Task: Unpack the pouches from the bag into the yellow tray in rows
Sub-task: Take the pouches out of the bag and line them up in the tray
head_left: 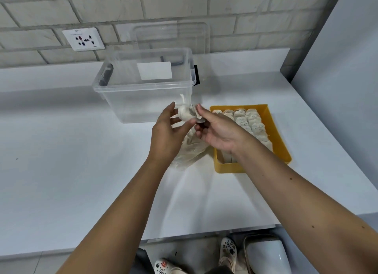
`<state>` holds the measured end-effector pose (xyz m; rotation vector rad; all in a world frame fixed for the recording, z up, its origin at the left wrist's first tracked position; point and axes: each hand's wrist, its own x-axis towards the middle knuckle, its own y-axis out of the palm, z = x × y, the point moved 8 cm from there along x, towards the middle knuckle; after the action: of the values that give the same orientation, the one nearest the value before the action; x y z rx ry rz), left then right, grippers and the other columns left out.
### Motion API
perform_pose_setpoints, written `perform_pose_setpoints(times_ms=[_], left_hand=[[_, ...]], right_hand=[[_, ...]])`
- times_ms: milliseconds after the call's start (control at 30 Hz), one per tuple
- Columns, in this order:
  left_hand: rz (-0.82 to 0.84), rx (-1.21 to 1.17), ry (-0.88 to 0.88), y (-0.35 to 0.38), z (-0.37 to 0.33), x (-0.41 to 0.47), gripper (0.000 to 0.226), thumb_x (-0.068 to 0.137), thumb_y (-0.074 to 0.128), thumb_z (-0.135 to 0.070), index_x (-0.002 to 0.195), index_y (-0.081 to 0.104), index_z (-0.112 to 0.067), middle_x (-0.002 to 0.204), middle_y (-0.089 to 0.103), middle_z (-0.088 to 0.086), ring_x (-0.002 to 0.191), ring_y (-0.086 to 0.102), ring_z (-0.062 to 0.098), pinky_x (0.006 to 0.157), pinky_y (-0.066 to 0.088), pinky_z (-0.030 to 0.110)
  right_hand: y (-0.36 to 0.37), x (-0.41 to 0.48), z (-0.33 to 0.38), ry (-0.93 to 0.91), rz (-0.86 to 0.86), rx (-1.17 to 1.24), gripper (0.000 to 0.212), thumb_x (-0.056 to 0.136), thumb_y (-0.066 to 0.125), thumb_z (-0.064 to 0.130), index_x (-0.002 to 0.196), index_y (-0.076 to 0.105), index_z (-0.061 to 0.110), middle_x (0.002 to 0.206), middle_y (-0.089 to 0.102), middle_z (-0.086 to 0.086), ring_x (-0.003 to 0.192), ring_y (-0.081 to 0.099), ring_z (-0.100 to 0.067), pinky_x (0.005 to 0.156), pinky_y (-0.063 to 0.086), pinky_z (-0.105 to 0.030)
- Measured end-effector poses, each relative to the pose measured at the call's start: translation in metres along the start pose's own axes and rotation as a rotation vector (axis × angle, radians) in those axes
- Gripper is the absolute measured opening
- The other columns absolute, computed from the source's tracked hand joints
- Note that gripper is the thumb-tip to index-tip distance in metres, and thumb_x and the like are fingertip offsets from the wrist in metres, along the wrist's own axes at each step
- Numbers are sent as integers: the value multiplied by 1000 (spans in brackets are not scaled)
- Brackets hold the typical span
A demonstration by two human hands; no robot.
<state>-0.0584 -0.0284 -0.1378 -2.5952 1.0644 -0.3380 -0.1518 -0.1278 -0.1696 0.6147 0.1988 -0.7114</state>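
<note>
White counter (81, 171) bearing clear box (143, 93) toward far edge; yellow tray (280, 139) by right edge, holding rows of pouches (252, 120). Crumpled bag (192, 149) just left of tray. Above bag, left hand (165, 134) and right hand (216, 130) pinching one pouch (187, 113). Seemingly late in unpacking; next, carrying it right to an open row slot.
</note>
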Motion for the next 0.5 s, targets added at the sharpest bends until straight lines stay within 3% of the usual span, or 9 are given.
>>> perform_pose_setpoints(times_ms=[67,133,267,367,433,500], left_hand=[[22,-100,-64,5,4,1,57,89,72,-37,139,52,-20,116,66,-10,97,67,4,91,53,19],[19,-269,-105,10,8,-1,32,91,70,-31,120,67,-16,102,75,-2,93,72,12,92,57,37],[-66,-511,-221,14,17,-11,15,92,70,-21,98,75,-8,96,74,15,91,70,21,82,59,31],[-92,-600,-293,13,22,-13,17,94,67,-18,81,68,-8,88,72,16,84,70,23,79,60,31],[-89,-577,-329,13,24,-12,20,95,65,-19,79,64,-7,83,72,14,78,71,25,73,60,29],[-74,-551,-361,13,25,-12,19,95,65,-19,81,62,-5,82,73,14,77,74,29,70,60,28]], right_hand=[[6,-1,-6,29,21,40,23,92,63,37,95,67,14,75,59,-2,64,51,-11,59,46,-23],[7,-2,-8,23,20,31,29,93,61,41,101,67,14,76,57,-2,61,51,-11,58,45,-24],[1,-7,-4,-65,-52,-227,31,96,55,44,93,68,16,77,56,-1,57,48,-12,55,42,-25],[-5,-12,7,-241,-154,-465,22,95,60,36,107,68,20,87,59,-3,60,49,-11,57,46,-27],[-9,-17,18,-405,-215,-567,25,89,70,27,113,66,25,84,58,-3,65,55,-13,64,53,-33],[-9,-19,22,-519,-210,-578,23,84,75,17,105,69,25,79,57,-2,70,59,-16,74,57,-42]])
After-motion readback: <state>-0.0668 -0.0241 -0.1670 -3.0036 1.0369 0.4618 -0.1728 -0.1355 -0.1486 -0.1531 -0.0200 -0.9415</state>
